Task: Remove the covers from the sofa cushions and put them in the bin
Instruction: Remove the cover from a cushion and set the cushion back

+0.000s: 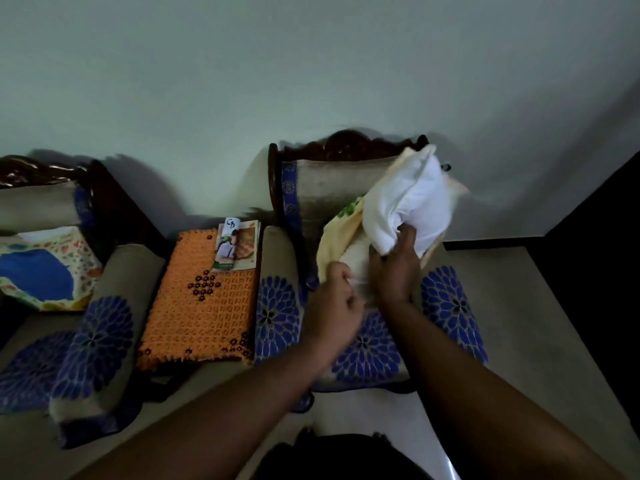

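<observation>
The right hand (394,263) grips the white cushion (412,202). The left hand (334,292) pinches its pale yellow cover (341,233), bunched low around the cushion.

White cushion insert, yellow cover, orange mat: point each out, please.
white cushion insert (412,199), head view, bare upper bulge.
yellow cover (341,237), head view, bunched left side.
orange mat (197,306), head view, centre.

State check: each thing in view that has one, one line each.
white cushion: partly out of its cover, gripped by right hand
yellow cover: half off, edge pinched by left hand
second cushion: cover on, lying on the left chair
booklets: closed, stacked on the orange mat
</observation>
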`<state>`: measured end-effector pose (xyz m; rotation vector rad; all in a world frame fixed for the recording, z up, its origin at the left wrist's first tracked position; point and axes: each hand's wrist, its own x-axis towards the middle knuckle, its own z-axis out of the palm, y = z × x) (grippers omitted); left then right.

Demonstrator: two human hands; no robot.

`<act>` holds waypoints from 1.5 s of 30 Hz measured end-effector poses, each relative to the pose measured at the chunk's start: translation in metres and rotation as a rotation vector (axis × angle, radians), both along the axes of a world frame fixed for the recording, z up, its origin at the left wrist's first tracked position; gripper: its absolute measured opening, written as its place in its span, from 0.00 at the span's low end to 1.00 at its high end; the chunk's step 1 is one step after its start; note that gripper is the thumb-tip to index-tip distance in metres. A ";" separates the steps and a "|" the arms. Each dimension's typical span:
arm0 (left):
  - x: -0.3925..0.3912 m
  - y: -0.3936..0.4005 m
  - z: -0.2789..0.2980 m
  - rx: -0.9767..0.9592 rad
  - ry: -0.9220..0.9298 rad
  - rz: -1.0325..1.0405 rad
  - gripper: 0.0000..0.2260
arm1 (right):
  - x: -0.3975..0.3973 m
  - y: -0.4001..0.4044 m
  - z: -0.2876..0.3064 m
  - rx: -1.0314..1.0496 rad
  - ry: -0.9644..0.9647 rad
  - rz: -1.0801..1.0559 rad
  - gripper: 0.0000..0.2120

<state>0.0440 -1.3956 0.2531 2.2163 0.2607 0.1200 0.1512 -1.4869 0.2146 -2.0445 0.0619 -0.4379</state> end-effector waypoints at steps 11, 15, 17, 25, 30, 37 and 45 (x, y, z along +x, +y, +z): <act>0.111 0.064 -0.021 0.070 0.139 0.058 0.22 | -0.011 -0.028 -0.006 -0.010 0.038 0.196 0.31; 0.120 0.064 -0.024 -0.235 0.207 0.151 0.26 | -0.023 -0.032 -0.016 -0.014 0.036 0.250 0.30; 0.116 0.059 -0.017 -0.388 0.233 0.183 0.21 | -0.026 -0.035 -0.022 -0.100 0.032 0.264 0.34; 0.096 0.053 -0.032 -0.683 0.289 0.228 0.06 | -0.017 -0.059 -0.029 -0.218 -0.024 0.352 0.24; 0.096 0.058 -0.050 -0.882 0.410 0.406 0.10 | -0.020 -0.081 -0.036 0.029 0.204 0.414 0.33; 0.091 0.043 -0.028 -0.787 0.417 0.242 0.22 | 0.020 -0.049 0.008 -0.047 0.502 0.320 0.58; 0.081 0.079 -0.047 0.201 0.176 0.039 0.33 | 0.012 -0.038 0.002 -0.044 0.344 0.330 0.46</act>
